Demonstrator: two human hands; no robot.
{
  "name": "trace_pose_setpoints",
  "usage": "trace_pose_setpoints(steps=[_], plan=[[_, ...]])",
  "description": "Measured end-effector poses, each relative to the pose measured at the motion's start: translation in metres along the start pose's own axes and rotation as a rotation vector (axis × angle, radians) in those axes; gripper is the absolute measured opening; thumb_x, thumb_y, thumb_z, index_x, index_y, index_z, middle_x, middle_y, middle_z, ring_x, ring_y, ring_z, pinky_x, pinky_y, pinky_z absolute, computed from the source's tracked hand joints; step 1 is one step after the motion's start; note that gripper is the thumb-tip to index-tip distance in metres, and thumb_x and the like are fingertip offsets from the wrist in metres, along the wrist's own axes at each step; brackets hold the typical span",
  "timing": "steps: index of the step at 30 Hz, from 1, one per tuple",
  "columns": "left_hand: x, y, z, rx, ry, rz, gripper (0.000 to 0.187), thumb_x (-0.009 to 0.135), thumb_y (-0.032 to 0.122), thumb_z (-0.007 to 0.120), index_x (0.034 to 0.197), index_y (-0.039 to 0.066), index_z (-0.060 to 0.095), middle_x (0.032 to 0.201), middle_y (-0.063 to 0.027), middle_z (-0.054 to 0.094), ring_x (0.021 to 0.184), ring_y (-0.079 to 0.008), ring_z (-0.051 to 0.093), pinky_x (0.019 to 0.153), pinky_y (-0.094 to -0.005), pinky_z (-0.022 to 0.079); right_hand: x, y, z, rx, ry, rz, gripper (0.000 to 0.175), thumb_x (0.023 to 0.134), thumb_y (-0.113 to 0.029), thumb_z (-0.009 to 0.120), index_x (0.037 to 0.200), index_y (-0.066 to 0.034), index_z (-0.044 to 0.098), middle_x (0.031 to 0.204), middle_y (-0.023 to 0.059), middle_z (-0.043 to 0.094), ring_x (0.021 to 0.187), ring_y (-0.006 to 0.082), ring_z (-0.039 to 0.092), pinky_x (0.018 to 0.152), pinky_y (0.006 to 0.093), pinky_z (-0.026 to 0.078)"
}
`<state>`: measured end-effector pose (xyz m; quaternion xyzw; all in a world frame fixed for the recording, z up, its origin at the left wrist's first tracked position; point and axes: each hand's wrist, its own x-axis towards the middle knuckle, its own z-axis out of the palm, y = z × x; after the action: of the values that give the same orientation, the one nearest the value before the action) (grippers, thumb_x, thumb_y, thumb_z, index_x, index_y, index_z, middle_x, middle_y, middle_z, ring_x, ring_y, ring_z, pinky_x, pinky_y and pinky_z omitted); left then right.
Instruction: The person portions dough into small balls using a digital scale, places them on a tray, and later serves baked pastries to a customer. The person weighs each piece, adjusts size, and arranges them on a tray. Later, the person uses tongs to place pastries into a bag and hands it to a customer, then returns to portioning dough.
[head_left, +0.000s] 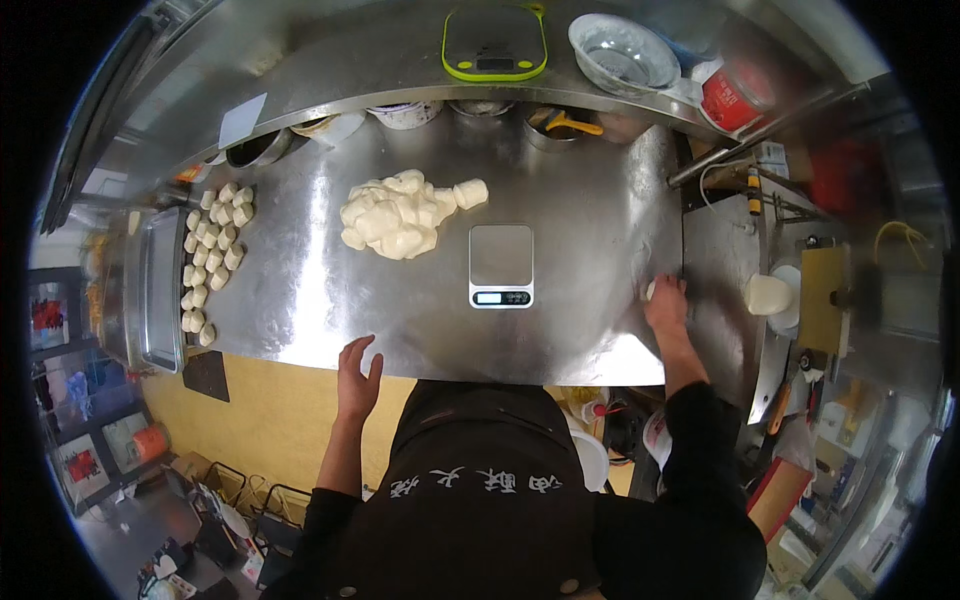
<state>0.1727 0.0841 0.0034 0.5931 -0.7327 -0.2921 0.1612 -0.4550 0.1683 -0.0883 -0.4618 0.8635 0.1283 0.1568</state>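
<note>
My left hand hovers by the front edge of the steel worktable, its fingers apart and holding nothing. At the table's right side my right hand has its fingers curled over a small pale object, mostly hidden by the hand. Between the two hands stands a digital kitchen scale with a bare platform and a lit display. Behind it to the left lies a heaped mass of pale dough, with a knob of dough sticking out rightward. Several small dough pieces sit in rows at the far left.
A metal tray adjoins the left end. Along the back, a raised shelf bears a green-rimmed scale, a basin and a red tub. Beneath it stand several bowls and a pot with a yellow-handled brush.
</note>
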Motion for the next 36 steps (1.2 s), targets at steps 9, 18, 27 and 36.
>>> trace_pose_setpoints(steps=[9, 18, 27, 36], plan=[[0.027, 0.060, 0.013, -0.078, -0.053, 0.068, 0.029, 0.102, 0.009, 0.067, 0.130, 0.001, 0.069, 0.128, -0.0171, 0.071, 0.125, -0.0340, 0.065, 0.107, -0.0427, 0.051, -0.047, -0.080, -0.012, 0.178, 0.206, 0.069, 0.063, 0.081, -0.009, 0.073, 0.142, -0.0097, 0.057, 0.151, 0.0187, 0.048, 0.138, 0.0444, 0.048, 0.111, 0.0547, 0.046], [0.033, 0.048, 0.017, -0.159, -0.171, -0.011, 0.032, 0.103, 0.010, 0.066, 0.134, 0.002, 0.068, 0.128, -0.0132, 0.073, 0.125, -0.0263, 0.067, 0.109, -0.0415, 0.050, -0.047, -0.101, 0.027, 0.796, 0.585, -0.006, 0.074, 0.083, -0.013, 0.077, 0.150, -0.0023, 0.047, 0.144, 0.0249, 0.052, 0.133, 0.0475, 0.050, 0.112, 0.0546, 0.044], [0.052, 0.058, 0.020, -0.200, -0.200, 0.115, 0.030, 0.101, 0.006, 0.069, 0.131, 0.001, 0.069, 0.118, -0.0171, 0.075, 0.112, -0.0289, 0.072, 0.100, -0.0375, 0.054, -0.022, -0.214, -0.049, 0.728, 0.477, -0.512, 0.059, 0.082, 0.001, 0.067, 0.140, -0.0088, 0.061, 0.134, 0.0134, 0.066, 0.128, 0.0356, 0.058, 0.112, 0.0463, 0.047], [0.065, 0.045, 0.033, -0.275, -0.278, 0.221, 0.039, 0.098, 0.000, 0.071, 0.137, 0.006, 0.067, 0.115, -0.0130, 0.076, 0.107, -0.0228, 0.073, 0.097, -0.0357, 0.056, -0.069, -0.234, -0.090, 0.365, 0.603, -0.661, 0.060, 0.085, -0.003, 0.066, 0.144, -0.0111, 0.061, 0.142, 0.0137, 0.064, 0.137, 0.0345, 0.053, 0.117, 0.0466, 0.042]])
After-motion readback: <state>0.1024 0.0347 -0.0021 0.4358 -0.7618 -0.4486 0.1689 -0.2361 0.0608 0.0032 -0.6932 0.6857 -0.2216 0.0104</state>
